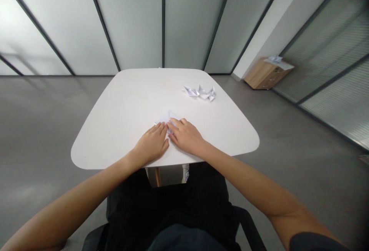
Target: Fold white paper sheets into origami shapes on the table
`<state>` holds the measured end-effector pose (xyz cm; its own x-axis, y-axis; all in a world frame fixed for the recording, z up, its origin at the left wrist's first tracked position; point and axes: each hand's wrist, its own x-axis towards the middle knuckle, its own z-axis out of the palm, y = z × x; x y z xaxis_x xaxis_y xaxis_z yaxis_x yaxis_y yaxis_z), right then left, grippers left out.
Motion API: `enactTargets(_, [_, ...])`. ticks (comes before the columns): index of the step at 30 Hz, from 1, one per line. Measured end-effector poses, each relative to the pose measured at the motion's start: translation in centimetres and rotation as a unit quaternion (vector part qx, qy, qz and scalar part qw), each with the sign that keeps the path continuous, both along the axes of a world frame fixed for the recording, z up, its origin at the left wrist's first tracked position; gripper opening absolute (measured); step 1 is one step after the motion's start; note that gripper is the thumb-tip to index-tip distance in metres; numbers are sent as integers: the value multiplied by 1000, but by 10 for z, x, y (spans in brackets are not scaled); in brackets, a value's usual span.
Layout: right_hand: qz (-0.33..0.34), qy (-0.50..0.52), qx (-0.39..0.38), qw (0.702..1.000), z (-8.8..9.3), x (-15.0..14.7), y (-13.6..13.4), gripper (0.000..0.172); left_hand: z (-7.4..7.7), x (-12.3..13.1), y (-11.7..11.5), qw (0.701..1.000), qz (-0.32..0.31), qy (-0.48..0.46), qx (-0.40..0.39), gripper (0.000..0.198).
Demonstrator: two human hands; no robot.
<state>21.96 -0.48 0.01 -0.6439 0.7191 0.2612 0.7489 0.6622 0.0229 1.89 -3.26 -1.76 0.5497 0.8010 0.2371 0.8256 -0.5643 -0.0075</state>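
A folded white paper (pixel 167 118) lies on the white table (pixel 121 108) near its front edge. My left hand (pixel 152 143) rests flat on the paper's near left part, fingers stretched forward. My right hand (pixel 186 135) lies beside it with the fingers pressed down on the paper's right part. The two hands touch each other at the fingers. Most of the paper is hidden beneath them; only its far pointed corner shows.
Several folded white paper shapes (pixel 201 92) sit together at the table's far right. A low wooden cabinet (pixel 265 74) with papers on top stands by the right wall. Frosted glass partitions (pixel 138 20) close the room behind the table. Grey floor surrounds it.
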Motion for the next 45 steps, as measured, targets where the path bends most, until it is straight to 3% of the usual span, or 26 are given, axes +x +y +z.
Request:
enactTargets(8, [18, -18, -11, 1000, 0, -1, 2, 47, -2, -1, 0, 1000, 2, -28, 15, 56])
enactTargets(15, [11, -9, -22, 1000, 1, -2, -1, 44, 6, 1, -3, 999, -23, 35, 28, 50])
enactTargets(23, [-6, -10, -37, 999, 5, -3, -4, 42, 3, 0, -1, 998, 16, 52, 7, 50])
enactTargets(34, [-4, 4, -26, 1000, -6, -4, -7, 46, 28, 3, 5, 993, 97, 37, -55, 29])
enactTargets(45, [14, 14, -30, 999, -15, -1, -18, 54, 26, -1, 9, 996, 79, 16, -36, 24])
